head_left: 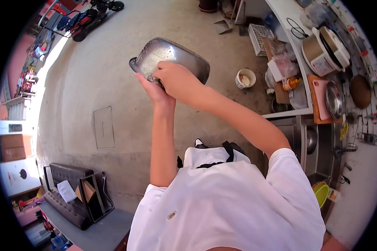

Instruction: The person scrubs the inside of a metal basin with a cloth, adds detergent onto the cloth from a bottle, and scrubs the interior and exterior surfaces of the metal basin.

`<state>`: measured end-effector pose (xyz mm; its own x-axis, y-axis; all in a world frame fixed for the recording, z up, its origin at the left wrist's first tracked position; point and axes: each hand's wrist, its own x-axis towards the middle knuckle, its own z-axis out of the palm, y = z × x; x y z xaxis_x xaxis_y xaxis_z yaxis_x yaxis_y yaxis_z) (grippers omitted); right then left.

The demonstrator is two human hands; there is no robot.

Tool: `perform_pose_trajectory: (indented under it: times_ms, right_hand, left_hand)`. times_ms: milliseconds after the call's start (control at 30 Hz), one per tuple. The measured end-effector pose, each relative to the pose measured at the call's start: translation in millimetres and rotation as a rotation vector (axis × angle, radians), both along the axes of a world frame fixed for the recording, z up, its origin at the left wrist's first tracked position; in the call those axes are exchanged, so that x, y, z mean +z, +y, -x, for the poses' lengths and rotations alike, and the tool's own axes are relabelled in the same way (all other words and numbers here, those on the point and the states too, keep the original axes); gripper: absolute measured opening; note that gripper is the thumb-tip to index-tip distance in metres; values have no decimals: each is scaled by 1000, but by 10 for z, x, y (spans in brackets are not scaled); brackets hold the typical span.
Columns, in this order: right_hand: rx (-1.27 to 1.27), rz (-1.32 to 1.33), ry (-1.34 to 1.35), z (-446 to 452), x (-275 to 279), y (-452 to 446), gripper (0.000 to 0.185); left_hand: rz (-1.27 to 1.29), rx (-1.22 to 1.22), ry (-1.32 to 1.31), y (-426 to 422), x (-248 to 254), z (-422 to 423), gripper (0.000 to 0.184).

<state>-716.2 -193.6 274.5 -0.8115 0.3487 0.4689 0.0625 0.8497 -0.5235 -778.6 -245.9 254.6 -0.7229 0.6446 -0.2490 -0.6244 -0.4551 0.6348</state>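
Observation:
A shiny metal pot (171, 52) with water drops on its side is held up, tilted, over the concrete floor. My left hand (155, 90) supports it from below near the dark handle at its left end, with the palm turned up and the thumb against the metal. Over that palm, my right hand (171, 77) has its fingers curled against the pot's near side. Something small and greyish shows between the fingertips and the left palm, too small to name. The pot's inside is hidden.
A white bucket (245, 78) stands on the floor to the right. Beyond it are a counter with a rice cooker (322, 52), a metal bowl (334, 100) and a sink (322, 159). A dark sofa (67, 188) is at the lower left, a scooter (86, 23) at the upper left.

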Motion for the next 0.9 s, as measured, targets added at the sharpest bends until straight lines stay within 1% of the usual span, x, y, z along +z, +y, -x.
perform_pose_trajectory:
  times_ms: [67,167,200,267,300,367,400,467,500,533,600,633,667,733,767,833,867,900]
  right_hand:
    - [163,155,-77,315,-181,-67,19]
    - [238,189,-19,888,-270,-139,17]
    - [270,194,-21,1087,-186,-178,17]
    - [232,191,15,1475,69,-184,18]
    - [257,194,15,1585,38,-150,18]
    - [389,201,-141,1763,-120,-34,20]
    - [407,200,-138,1803,-221,24,20]
    - [473,181,-99,1826,-389,176,20]
    - [463,261,-105,1914,-358,293,20]
    - [479,265,-100,2057,-349,414,20]
    - [466,152,50,2443,-260,736,21]
    - [487,103,6,2557,-221,869,19]
    - [489,118,7,2560,-243,953,19]
    - [540,191,-2,2490,-289,1094,17]
    - [572,180,-68,2459,-363,1182,18]
    - [568,190,-119,2383,-365,1346,19]
    - [561,198,-162,2370,-379,1426,21]
    - [562,207,-168,2379,-438,1494,21]
  left_hand:
    - [-48,123,59,-145,-102,438,66]
    - [-59,257,43,-257,-328,878,65]
    - [-57,270,43,-273,-401,1004,64]
    - [-40,332,80,-228,-466,1220,64]
    - [-22,358,115,-199,-459,1311,65]
    - [-2,407,85,-183,-437,1481,67]
    - [12,436,53,-161,-419,1554,69]
    - [35,462,92,-38,-524,1666,70]
    - [61,473,128,62,-577,1710,70]
    - [66,488,134,207,-597,1723,70]
    - [218,597,285,598,-600,1809,70]
    - [186,656,298,724,-665,1917,67]
    - [201,656,300,786,-709,1969,67]
    - [36,570,198,899,-710,2087,65]
    - [38,573,194,965,-698,2129,65]
    - [12,592,64,1066,-633,2162,62]
    - [17,600,56,1132,-630,2188,62]
    - [83,638,114,1187,-628,2221,61]
